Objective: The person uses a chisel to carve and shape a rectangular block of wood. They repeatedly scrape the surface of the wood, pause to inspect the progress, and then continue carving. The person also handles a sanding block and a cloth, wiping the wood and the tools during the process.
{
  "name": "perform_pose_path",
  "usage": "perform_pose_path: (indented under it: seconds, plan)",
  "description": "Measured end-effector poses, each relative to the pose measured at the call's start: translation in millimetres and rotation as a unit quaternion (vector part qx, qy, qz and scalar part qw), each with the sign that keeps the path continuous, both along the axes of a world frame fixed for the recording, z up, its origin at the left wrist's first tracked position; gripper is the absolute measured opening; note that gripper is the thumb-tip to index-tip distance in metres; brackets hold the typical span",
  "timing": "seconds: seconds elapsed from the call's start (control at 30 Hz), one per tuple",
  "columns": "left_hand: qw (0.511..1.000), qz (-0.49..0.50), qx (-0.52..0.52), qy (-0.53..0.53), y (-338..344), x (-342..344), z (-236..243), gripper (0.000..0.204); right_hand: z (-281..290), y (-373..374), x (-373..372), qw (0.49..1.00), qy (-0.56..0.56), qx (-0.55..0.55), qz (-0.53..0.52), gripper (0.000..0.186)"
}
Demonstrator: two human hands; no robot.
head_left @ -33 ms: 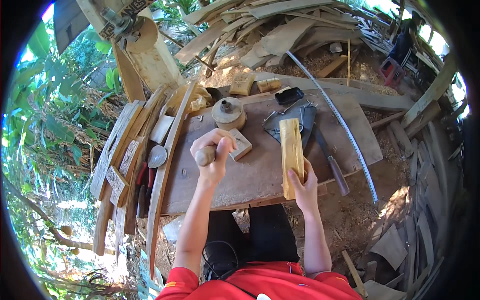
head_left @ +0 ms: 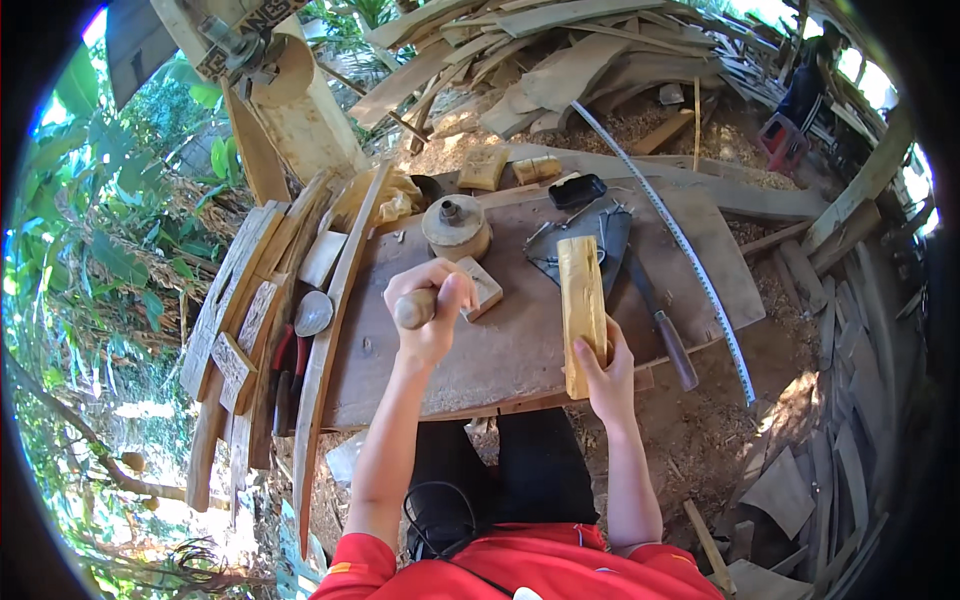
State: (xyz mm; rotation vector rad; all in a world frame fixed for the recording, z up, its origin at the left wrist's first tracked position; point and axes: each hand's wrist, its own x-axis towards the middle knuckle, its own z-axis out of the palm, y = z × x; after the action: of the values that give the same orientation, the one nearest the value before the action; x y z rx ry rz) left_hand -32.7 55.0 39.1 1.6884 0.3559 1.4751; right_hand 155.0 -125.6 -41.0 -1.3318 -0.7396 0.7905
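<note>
My left hand (head_left: 440, 300) is closed round a rounded wooden handle (head_left: 415, 308), its butt end toward me; the tool's far end is hidden behind the fingers. Just beyond that hand, a small pale wooden block (head_left: 483, 290) appears to lie on the worktable (head_left: 480, 370). My right hand (head_left: 608, 370) grips the lower end of a long yellowish wood block (head_left: 580, 310), thumb on its near face. The block stands out over the table, its upper end beside a dark flat piece (head_left: 612, 235) with several small metal bits on it.
A round pot-like object (head_left: 457, 228) stands behind my left hand. Right of the yellowish block lie a wooden-handled tool (head_left: 672, 345) and a long measuring strip (head_left: 670, 220). Planks (head_left: 330, 330) and red-handled pliers (head_left: 285, 360) flank the left. A person (head_left: 810, 80) is at the far right.
My left hand with the handle has shifted very slightly to the right. My right hand and the yellowish wood block have stayed in place.
</note>
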Motion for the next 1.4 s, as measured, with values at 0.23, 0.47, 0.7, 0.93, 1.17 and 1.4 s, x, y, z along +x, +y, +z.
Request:
perform_pose_path:
  seconds: [0.23, 0.47, 0.7, 0.93, 1.17, 1.4]
  plan:
    - [0.998, 0.045, 0.049, -0.016, 11.1, 15.6, -6.3, 0.050, 2.4, 1.8, 0.5, 1.000, -0.017, -0.009, -0.019, 0.055]
    - [0.998, 0.043, 0.016, 0.052, 7.0, 17.6, -0.5, 0.039, 3.3, 2.3, -2.1, 0.999, -0.039, 0.017, -0.029, 0.055]
    - [0.980, 0.000, 0.103, 0.171, 1.6, 27.1, 17.3, 0.036, -3.1, 1.2, -4.1, 1.000, 0.006, 0.017, -0.022, 0.051]
    - [0.975, 0.007, 0.169, 0.145, -5.8, 39.3, 10.9, 0.035, -2.2, 0.0, -2.4, 0.999, -0.002, 0.037, -0.021, 0.051]
    - [0.974, -0.017, 0.186, 0.130, -10.5, 45.0, 6.3, 0.036, -4.5, -1.5, -0.6, 0.999, -0.018, 0.038, -0.002, 0.054]
    - [0.955, -0.083, 0.236, 0.159, -24.9, 48.5, -20.1, 0.020, -3.1, -1.9, 2.0, 0.998, -0.030, 0.055, 0.018, 0.052]
